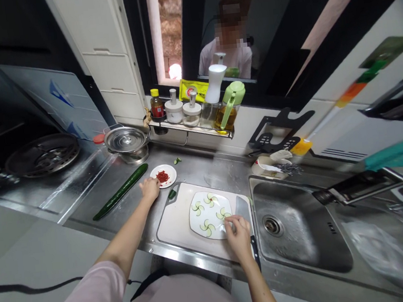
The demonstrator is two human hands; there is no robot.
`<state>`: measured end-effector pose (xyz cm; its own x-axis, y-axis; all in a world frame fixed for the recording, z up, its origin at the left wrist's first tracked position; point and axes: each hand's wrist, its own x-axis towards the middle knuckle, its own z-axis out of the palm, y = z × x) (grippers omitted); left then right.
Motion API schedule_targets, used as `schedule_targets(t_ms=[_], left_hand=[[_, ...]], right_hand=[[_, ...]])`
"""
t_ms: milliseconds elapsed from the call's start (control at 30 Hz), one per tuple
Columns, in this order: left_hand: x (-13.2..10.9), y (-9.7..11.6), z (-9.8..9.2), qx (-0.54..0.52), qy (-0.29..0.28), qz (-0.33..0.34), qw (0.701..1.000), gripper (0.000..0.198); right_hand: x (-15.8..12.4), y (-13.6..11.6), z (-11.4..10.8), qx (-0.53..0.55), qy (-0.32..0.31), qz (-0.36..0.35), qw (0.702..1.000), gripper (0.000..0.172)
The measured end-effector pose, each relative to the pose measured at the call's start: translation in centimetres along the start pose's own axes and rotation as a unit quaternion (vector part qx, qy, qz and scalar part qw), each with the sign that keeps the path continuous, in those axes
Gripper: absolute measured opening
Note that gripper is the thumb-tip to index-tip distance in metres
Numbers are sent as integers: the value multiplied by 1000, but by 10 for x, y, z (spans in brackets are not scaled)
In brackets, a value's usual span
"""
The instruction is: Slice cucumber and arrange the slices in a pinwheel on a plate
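Note:
My left hand (150, 189) reaches over the near-left rim of a small white plate (170, 171). Its fingers are closed together at the edge of some small red pieces that look like goji berries (162, 176); what they pinch is too small to make out. Over the right side of a white square plate (201, 208) I hold my right hand (238, 231), thumb and fingers pinched, contents hidden. Cucumber slices (207, 227) form several pinwheels on this plate, and the farthest has red at its centre. Beneath lies a cutting board (175, 226); a knife (242, 206) rests on its right side.
A whole cucumber (121, 192) lies on the left of the steel counter, near a lidded pot (126, 142). The sink (292, 228) is at the right. Oil bottles and seasoning jars fill a rack (192, 129) at the back wall. A cucumber end (172, 194) sits on the board's corner.

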<state>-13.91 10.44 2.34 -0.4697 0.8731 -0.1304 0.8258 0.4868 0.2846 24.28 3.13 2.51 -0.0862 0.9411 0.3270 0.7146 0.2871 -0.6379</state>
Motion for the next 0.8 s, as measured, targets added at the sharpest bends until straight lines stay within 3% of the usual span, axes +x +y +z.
schedule_targets(t_ms=[400, 800], left_hand=[[1, 0, -6, -9, 2, 30, 1000, 22], [16, 27, 2, 49, -9, 87, 995, 23]], right_hand=[[-6, 3, 2, -3, -9, 3, 1000, 27], [-7, 0, 1, 2, -15, 7, 1000, 27]])
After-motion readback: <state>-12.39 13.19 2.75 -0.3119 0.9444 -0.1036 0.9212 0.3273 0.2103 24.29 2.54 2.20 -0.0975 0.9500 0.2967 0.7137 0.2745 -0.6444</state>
